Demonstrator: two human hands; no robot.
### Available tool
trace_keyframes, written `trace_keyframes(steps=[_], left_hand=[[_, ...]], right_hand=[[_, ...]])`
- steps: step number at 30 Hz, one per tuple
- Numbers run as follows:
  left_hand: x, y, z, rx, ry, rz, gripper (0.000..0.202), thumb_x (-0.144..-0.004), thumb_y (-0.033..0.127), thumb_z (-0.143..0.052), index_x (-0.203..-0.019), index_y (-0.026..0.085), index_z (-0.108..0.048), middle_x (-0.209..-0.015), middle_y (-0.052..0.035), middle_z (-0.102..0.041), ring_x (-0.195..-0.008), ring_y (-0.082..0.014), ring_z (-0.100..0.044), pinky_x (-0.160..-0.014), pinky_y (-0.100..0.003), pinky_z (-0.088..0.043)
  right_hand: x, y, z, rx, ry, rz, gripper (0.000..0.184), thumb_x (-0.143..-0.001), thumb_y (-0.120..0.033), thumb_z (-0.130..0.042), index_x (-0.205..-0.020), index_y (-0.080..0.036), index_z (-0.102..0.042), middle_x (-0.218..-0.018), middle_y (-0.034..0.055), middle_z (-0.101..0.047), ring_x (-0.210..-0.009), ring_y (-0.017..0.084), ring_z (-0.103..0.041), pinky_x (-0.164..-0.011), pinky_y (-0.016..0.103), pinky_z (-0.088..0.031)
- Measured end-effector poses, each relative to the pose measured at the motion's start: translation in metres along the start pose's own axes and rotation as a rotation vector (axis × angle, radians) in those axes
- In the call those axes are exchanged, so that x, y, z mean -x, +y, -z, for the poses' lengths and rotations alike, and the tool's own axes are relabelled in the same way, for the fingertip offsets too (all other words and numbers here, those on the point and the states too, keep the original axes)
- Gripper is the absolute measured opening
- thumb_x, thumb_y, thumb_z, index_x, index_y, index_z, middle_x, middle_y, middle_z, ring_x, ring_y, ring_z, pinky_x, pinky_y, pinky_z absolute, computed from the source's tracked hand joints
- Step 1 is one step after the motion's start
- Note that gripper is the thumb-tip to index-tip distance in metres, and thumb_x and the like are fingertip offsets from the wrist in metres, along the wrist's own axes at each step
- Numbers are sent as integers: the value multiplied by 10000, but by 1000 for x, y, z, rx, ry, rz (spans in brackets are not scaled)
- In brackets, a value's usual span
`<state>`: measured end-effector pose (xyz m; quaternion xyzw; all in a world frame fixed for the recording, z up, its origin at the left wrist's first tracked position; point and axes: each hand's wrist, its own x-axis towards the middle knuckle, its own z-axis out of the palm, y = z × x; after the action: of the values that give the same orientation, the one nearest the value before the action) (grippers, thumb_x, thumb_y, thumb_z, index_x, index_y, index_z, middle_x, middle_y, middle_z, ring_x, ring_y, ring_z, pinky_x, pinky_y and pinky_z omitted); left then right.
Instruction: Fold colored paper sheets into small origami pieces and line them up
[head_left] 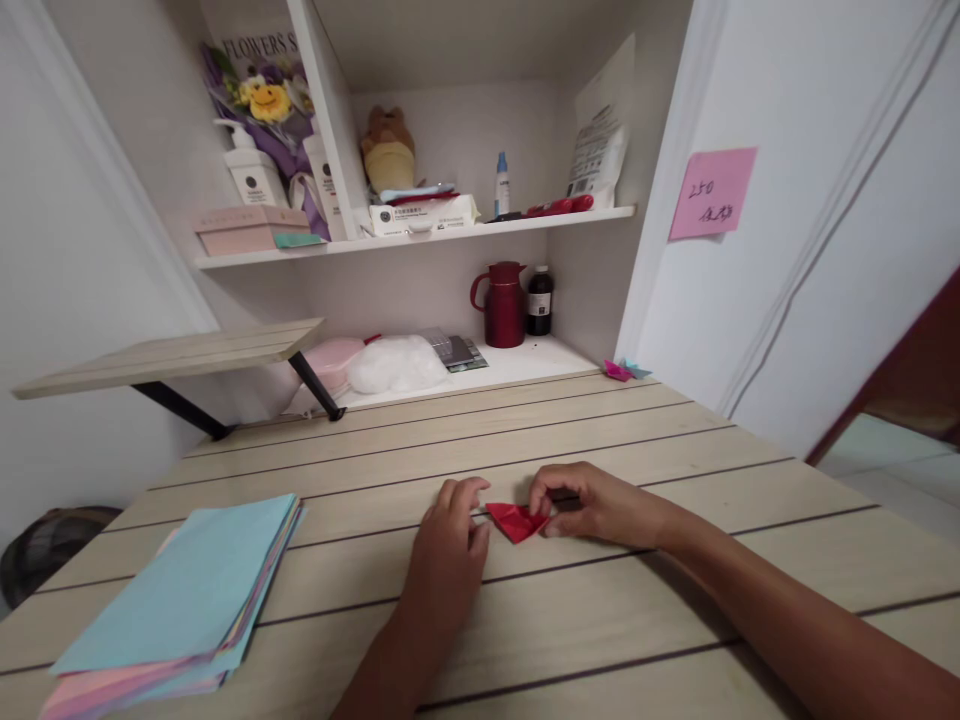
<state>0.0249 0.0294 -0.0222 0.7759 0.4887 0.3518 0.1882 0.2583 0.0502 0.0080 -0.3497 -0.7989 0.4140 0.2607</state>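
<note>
A small folded red paper (516,520) lies on the wooden desk (615,620) between both hands. My left hand (448,555) has its fingers curled and pinches the paper's left end. On the other side, my right hand (589,503) pinches the right end, fingers bent and pressed down on the fold. Part of the paper is hidden under the fingertips.
A stack of coloured paper sheets (180,605), light blue on top, lies at the desk's front left. Two small folded paper pieces (626,370), pink and teal, sit at the far right edge. Behind are shelves with a red jug (502,305), a dark bottle (540,300) and a raised wooden stand (172,355).
</note>
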Motion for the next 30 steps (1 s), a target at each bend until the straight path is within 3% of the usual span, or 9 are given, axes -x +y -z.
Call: trace_keyframes(steps=[7, 13, 16, 22, 30], left_hand=[[-3, -6, 1, -18, 66, 59, 373, -827, 149, -461, -1185, 233, -521, -896, -12, -576, -762, -164, -571, -766, -306, -445], [-4, -5, 4, 12, 109, 156, 322, -845, 236, -440, -1147, 209, -548, -812, -6, -591, -702, -171, -576, -707, -298, -442], [-6, -8, 5, 40, 99, 191, 294, -842, 289, -451, -1098, 206, -571, -737, 17, -588, -640, -165, -568, -654, -280, -437], [-13, -6, 4, -66, -11, 143, 233, -853, 322, -433, -765, 219, -623, -685, -1, -650, -693, -187, -600, -635, -270, -423], [-20, -5, -3, -141, -4, 143, 257, -873, 297, -434, -733, 234, -640, -741, -10, -699, -718, -194, -607, -713, -292, -419]], right_hand=[[-2, 1, -2, 23, 44, 0, 82, -773, -258, -680, -744, -181, -672, -802, 22, -680, -787, 177, -619, -747, 279, -472], [-9, 16, 2, 113, 363, -84, 104, -780, -269, -624, -759, -181, -676, -793, 19, -704, -750, 172, -631, -696, 260, -478], [-18, 34, 23, 226, 538, -165, 124, -787, -245, -561, -764, -184, -667, -773, 11, -700, -758, 175, -626, -696, 263, -468], [-17, 76, 84, 496, 796, -380, 152, -787, -245, -534, -823, -212, -678, -818, 19, -708, -776, 200, -611, -679, 283, -420], [-10, 113, 132, 787, 861, -561, 216, -866, -233, -498, -942, -273, -697, -1036, 46, -707, -921, 243, -612, -690, 291, -396]])
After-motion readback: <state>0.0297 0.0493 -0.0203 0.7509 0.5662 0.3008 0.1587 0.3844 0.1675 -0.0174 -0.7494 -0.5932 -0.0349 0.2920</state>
